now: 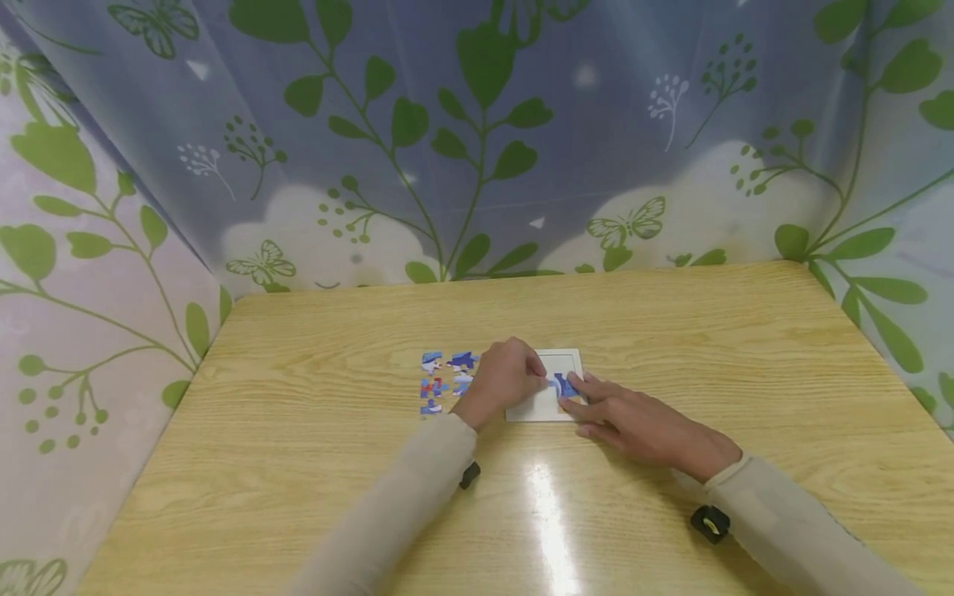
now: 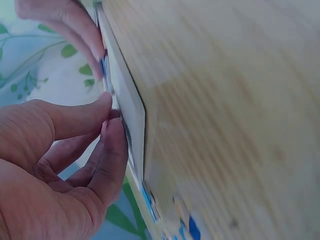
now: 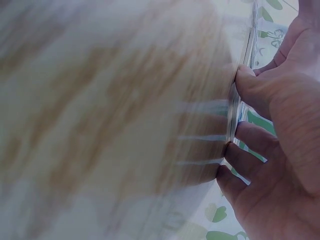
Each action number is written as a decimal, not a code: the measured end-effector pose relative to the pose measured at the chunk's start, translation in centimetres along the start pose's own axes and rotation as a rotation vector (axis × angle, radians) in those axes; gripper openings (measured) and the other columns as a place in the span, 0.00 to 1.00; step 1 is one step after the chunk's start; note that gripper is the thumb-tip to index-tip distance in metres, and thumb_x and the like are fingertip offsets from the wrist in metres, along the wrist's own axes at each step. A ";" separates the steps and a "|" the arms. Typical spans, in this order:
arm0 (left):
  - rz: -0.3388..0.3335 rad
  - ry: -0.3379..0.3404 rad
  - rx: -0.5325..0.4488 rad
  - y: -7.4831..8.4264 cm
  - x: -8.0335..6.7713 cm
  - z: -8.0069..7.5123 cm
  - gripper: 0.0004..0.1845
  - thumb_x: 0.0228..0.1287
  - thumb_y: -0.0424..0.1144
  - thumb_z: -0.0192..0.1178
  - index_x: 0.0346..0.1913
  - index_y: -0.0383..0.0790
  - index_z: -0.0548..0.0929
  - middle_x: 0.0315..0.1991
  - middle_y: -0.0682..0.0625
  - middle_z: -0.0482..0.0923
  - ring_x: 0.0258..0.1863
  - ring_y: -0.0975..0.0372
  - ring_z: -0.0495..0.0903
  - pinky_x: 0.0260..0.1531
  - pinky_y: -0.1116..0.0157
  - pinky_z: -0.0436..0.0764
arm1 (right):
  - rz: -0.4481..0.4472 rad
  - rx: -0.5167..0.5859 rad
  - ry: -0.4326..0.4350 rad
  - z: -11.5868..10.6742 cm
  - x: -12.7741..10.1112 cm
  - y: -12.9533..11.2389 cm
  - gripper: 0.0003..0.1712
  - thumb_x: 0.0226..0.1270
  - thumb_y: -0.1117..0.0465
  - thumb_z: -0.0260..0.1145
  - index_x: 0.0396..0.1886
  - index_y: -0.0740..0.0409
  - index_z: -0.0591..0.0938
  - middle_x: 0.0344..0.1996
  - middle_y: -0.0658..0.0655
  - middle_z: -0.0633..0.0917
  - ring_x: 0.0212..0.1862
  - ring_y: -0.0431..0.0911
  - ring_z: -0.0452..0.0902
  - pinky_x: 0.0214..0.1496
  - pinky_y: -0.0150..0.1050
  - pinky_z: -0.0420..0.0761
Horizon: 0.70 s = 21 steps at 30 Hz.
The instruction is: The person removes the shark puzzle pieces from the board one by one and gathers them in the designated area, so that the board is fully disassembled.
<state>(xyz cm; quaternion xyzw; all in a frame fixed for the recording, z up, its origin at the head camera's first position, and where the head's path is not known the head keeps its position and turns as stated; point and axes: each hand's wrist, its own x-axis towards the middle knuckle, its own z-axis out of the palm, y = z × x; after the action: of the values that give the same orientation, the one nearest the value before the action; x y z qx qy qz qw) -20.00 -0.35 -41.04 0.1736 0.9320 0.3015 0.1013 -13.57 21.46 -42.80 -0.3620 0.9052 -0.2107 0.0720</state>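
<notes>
A white puzzle tray [image 1: 559, 352] lies on the table with a few blue jigsaw pieces [image 1: 562, 384] along its right side. Over the tray's left part is my left hand [image 1: 505, 379], its thumb and fingers pinching a small jigsaw piece that they mostly hide. In the left wrist view, that thumb and forefinger [image 2: 118, 145] meet close to the tray's surface. My right hand [image 1: 633, 420] rests its extended fingers on the placed pieces and the tray's right edge. The right wrist view shows its fingertips [image 3: 231, 150] touching along the tray's side.
Loose jigsaw pieces [image 1: 431, 386] lie in rows left of the tray, some partly hidden behind the left hand. The wooden table [image 1: 313, 463] meets a leaf-patterned curtain [image 1: 462, 207] at its back and sides. Dark devices [image 1: 710, 523] sit at both wrists.
</notes>
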 end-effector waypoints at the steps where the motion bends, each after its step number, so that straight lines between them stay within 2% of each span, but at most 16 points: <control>1: -0.001 -0.006 -0.001 0.1 0.0 0.2 0.03 0.61 0.34 0.73 0.35 0.39 0.91 0.34 0.51 0.87 0.33 0.62 0.82 0.35 0.68 0.80 | -0.001 -0.001 0.000 0.0 0.0 0.0 0.26 0.77 0.60 0.62 0.70 0.64 0.73 0.73 0.71 0.64 0.72 0.68 0.61 0.64 0.59 0.73; 8: -0.015 -0.020 -0.036 0.8 0.1 0.9 0.02 0.63 0.33 0.71 0.34 0.38 0.90 0.32 0.51 0.86 0.30 0.64 0.81 0.31 0.70 0.80 | -0.007 0.002 0.002 -0.1 -0.1 -0.1 0.25 0.77 0.60 0.62 0.69 0.64 0.74 0.73 0.71 0.64 0.71 0.68 0.62 0.62 0.59 0.75; 21: -0.035 -0.009 -0.060 0.7 0.0 1.0 0.02 0.64 0.32 0.70 0.33 0.39 0.90 0.34 0.50 0.87 0.28 0.64 0.80 0.29 0.70 0.80 | -0.063 -0.049 0.033 -0.3 -0.7 -0.2 0.27 0.72 0.63 0.66 0.67 0.67 0.75 0.69 0.78 0.65 0.68 0.71 0.66 0.62 0.59 0.75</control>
<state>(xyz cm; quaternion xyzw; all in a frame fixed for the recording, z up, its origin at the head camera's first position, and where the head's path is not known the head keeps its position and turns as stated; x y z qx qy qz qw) -19.55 0.76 -41.40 0.1557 0.9250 0.3266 0.1161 -12.99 21.93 -42.50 -0.3884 0.8993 -0.1969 0.0414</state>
